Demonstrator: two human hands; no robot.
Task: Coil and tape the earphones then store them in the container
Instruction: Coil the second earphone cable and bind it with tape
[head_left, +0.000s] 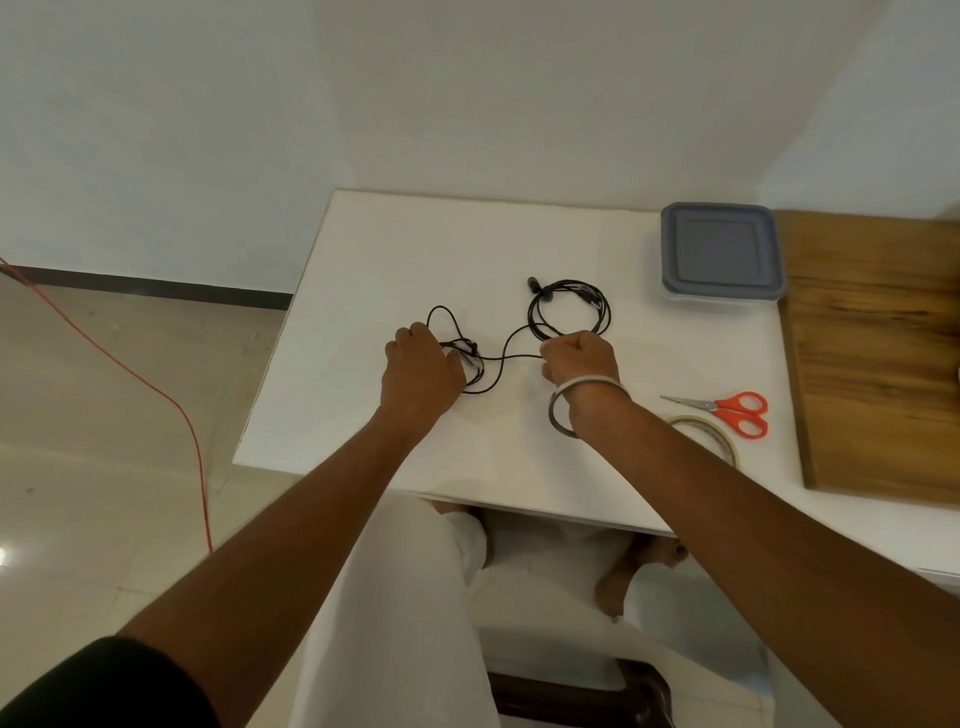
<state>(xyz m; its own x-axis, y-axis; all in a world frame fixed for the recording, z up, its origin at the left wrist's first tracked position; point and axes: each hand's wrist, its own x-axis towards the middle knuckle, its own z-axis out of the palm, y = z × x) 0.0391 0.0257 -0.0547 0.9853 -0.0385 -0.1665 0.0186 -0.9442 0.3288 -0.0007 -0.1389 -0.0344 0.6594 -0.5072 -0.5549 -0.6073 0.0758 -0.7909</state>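
Earphones (519, 332) stretch left-right across the table (363, 249); both hands' fingers curl around the cord.

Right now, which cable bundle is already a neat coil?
The far one, beyond the right hand, forms a round coil. The bundle at the left hand is loose and tangled.

I see both bare forearms stretched forward, knuckles up. My left hand (421, 366) lies palm down with fingers curled under. My right hand (582, 358) is closed in a fist; bangles hang loose at its wrist. The hands stay apart.
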